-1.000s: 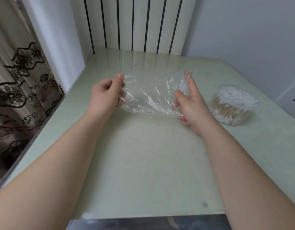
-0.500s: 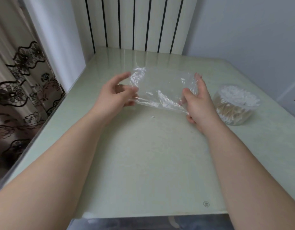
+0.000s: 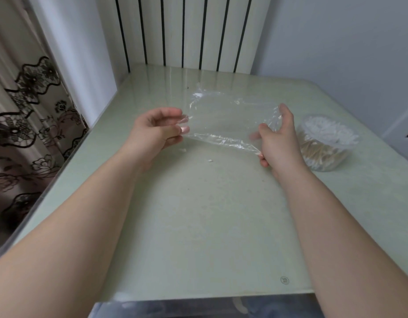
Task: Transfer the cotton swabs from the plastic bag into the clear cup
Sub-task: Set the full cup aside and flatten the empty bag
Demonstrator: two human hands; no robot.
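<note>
Change: plastic bag (image 3: 226, 125) is now stretched flatter, long axis left-right.
Grip: its ends are pinched by left hand (image 3: 157, 129) and right hand (image 3: 281, 145).
Relation: clear cup (image 3: 327, 145) is set nearest right hand.

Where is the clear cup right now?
In the head view the clear cup stands on the table at the right, just outside the right hand, packed with cotton swabs.

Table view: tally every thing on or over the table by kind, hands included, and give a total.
Hands: 2, left hand and right hand, both holding the bag
Plastic bag: 1
Clear cup: 1
White bits: 2
Cotton swabs: packed in the cup, too many to count
Total: 6, swabs left out
</note>
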